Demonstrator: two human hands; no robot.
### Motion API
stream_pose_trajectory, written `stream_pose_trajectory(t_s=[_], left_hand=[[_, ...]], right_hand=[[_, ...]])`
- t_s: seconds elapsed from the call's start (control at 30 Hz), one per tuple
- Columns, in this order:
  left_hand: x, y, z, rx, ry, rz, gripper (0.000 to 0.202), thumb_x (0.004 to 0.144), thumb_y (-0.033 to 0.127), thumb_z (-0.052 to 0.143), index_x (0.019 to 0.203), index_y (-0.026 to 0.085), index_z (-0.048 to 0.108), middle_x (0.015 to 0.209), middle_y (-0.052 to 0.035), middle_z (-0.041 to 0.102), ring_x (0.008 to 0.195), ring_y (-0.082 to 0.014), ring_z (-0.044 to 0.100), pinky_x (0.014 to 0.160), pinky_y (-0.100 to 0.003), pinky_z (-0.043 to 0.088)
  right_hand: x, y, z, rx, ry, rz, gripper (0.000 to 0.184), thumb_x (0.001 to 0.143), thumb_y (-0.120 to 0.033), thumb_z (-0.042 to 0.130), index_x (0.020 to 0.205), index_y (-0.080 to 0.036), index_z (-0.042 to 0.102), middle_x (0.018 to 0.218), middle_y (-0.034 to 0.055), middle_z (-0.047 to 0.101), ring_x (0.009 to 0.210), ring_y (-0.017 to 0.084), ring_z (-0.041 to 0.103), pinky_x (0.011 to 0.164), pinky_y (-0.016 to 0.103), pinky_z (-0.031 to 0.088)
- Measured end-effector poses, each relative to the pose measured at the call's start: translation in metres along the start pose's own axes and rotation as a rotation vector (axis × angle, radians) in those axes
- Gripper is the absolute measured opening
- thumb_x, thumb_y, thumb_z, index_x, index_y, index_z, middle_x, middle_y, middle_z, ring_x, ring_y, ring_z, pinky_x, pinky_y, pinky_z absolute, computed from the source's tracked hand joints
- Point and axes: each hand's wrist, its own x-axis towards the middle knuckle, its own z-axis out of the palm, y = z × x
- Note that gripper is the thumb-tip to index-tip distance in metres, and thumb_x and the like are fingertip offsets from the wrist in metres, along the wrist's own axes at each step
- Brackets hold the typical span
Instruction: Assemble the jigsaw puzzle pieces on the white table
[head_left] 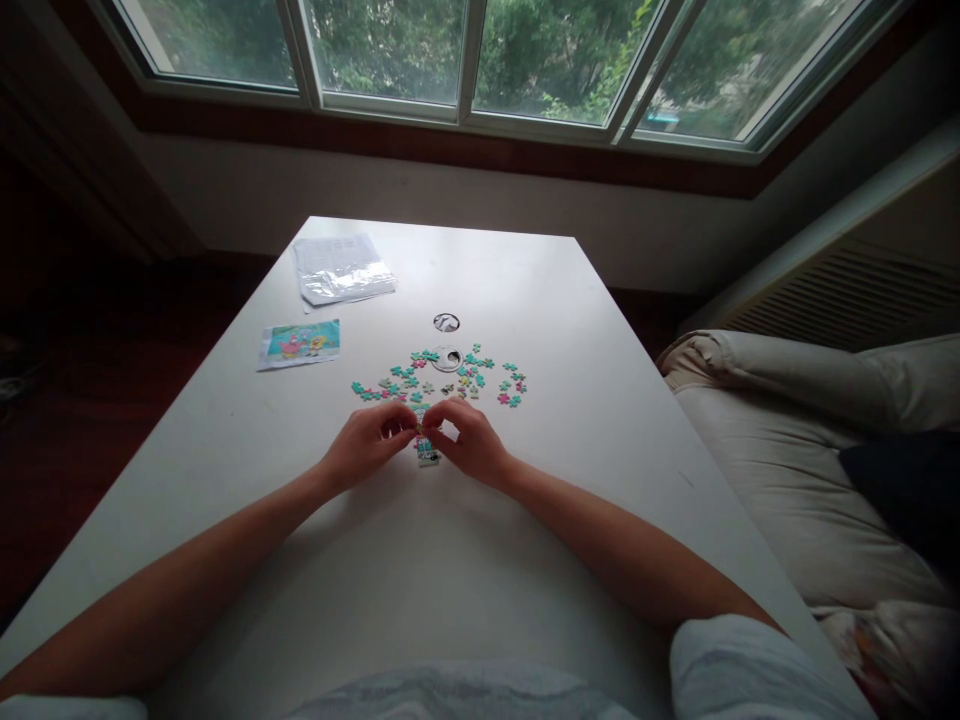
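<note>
Both your left hand (371,438) and right hand (471,442) pinch the puzzle strip (427,452), likely light, stiff, apt to unlock; hold its left and right edges.

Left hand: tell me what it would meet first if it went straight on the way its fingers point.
The left hand would likely meet the joined puzzle pieces first, or, if it passes just above them, the right hand facing it; the depth is unclear here.

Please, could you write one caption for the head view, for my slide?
Left hand and right hand, close together, at a strip of puzzle pieces on a white table, loose pieces beyond.
</note>
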Motion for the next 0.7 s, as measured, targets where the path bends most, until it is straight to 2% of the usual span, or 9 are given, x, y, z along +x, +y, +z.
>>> stream_pose_trajectory(t_s=[0.1,0.2,0.33,0.43,0.5,0.57,0.7], left_hand=[[-0.001,0.001,0.002,-0.024,0.011,-0.015,0.020,0.090,0.039,0.064,0.094,0.020,0.066,0.081,-0.0001,0.068,0.068,-0.0120,0.056,0.062,-0.024,0.043],[-0.002,0.001,0.004,-0.040,0.039,-0.008,0.022,0.090,0.040,0.062,0.099,0.020,0.063,0.081,0.0000,0.067,0.068,-0.0121,0.056,0.062,-0.024,0.043],[-0.004,-0.001,0.004,0.092,0.031,0.030,0.018,0.093,0.038,0.058,0.091,0.021,0.062,0.080,0.0000,0.066,0.069,-0.0129,0.056,0.064,-0.025,0.045],[-0.006,-0.003,0.002,0.265,-0.034,0.198,0.013,0.094,0.030,0.055,0.090,0.022,0.064,0.093,-0.0037,0.069,0.086,-0.0175,0.061,0.079,-0.031,0.049],[-0.007,-0.005,0.002,0.381,-0.092,0.348,0.012,0.094,0.025,0.055,0.096,0.023,0.066,0.107,-0.0054,0.069,0.100,-0.0207,0.061,0.092,-0.037,0.046],[-0.008,-0.008,0.002,0.469,-0.151,0.453,0.016,0.093,0.023,0.056,0.105,0.024,0.066,0.117,-0.0055,0.068,0.110,-0.0230,0.059,0.099,-0.040,0.043],[-0.007,-0.014,0.002,0.540,-0.176,0.481,0.021,0.093,0.023,0.056,0.112,0.025,0.066,0.123,-0.0056,0.067,0.117,-0.0234,0.057,0.102,-0.040,0.043]], right_hand=[[-0.002,0.000,0.003,0.078,-0.017,0.052,0.004,0.092,-0.025,0.062,0.095,-0.023,0.063,0.089,0.0017,0.066,0.083,0.015,0.061,0.077,0.028,0.048],[-0.002,-0.002,0.003,0.121,-0.025,0.077,0.014,0.091,-0.025,0.063,0.105,-0.024,0.064,0.090,0.0008,0.068,0.082,0.014,0.062,0.076,0.027,0.049],[-0.002,-0.004,-0.005,0.106,-0.031,0.160,0.013,0.091,-0.026,0.063,0.104,-0.025,0.068,0.088,0.0000,0.071,0.079,0.014,0.064,0.073,0.027,0.048],[-0.002,0.003,-0.012,0.093,-0.017,0.242,0.009,0.091,-0.027,0.064,0.097,-0.023,0.069,0.082,-0.0008,0.072,0.072,0.013,0.062,0.069,0.026,0.047],[-0.003,0.008,-0.015,0.107,-0.024,0.288,0.009,0.089,-0.027,0.066,0.096,-0.023,0.070,0.082,-0.0009,0.072,0.072,0.013,0.063,0.068,0.026,0.048],[-0.003,0.012,-0.016,0.116,-0.047,0.322,0.009,0.088,-0.027,0.068,0.096,-0.023,0.069,0.080,-0.0012,0.072,0.071,0.014,0.064,0.068,0.025,0.048],[-0.004,0.011,-0.018,0.072,-0.096,0.334,0.006,0.086,-0.027,0.070,0.088,-0.022,0.069,0.078,-0.0019,0.072,0.069,0.013,0.063,0.066,0.025,0.047]])
